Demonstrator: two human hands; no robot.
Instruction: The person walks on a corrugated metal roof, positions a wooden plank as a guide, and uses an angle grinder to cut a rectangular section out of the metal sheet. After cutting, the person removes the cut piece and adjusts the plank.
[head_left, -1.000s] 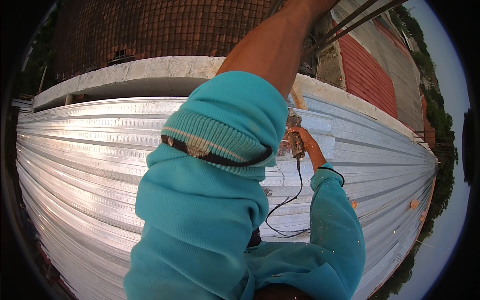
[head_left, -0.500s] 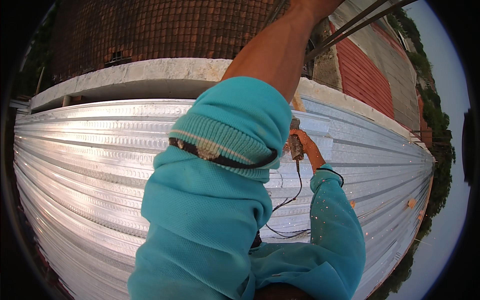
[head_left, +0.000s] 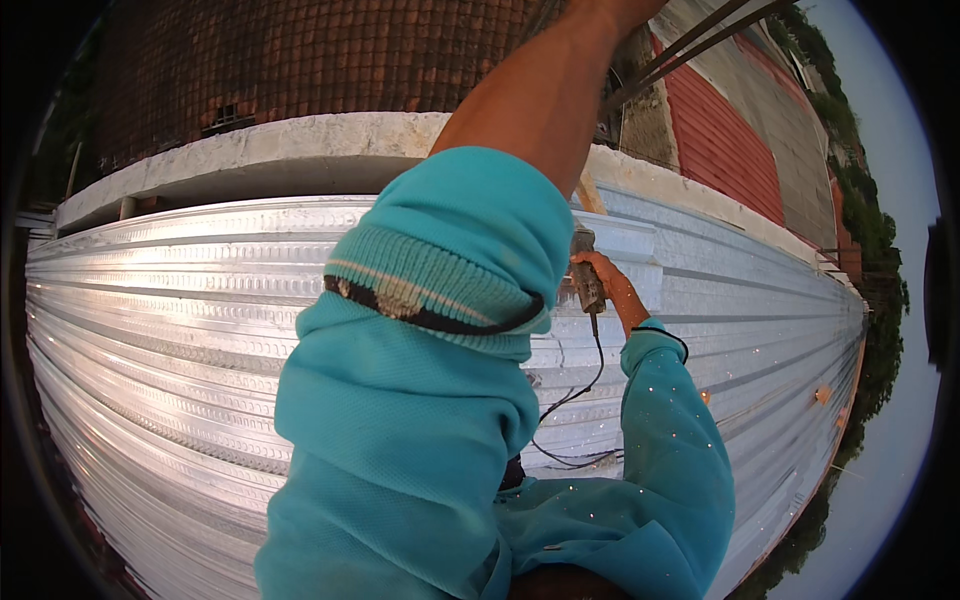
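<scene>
My left arm, in a turquoise sleeve pushed up near the elbow, stretches across the middle of the view. My left hand [head_left: 632,10] is cut off by the upper edge, so its fingers do not show. Lower and to the right, my right hand [head_left: 616,285] is wrapped round the grey body of an angle grinder [head_left: 588,278]. The grinder's front end is partly behind my left arm, and its disc is not visible. A black power cord [head_left: 599,360] hangs from its rear and curves toward my body. Bright sparks fly around my right sleeve.
Ribbed metal roofing sheets [head_left: 180,330] spread below me. A concrete ledge [head_left: 280,145] borders their far side, with a brown tiled roof [head_left: 330,60] beyond. Dark bars [head_left: 690,55] slant across the upper right, before a red roof [head_left: 725,145]. Trees line the right.
The view has shifted slightly, and my left arm now appears a little farther left. The grinder remains in my right hand, slightly more of it showing. The sparks are scattered differently.
</scene>
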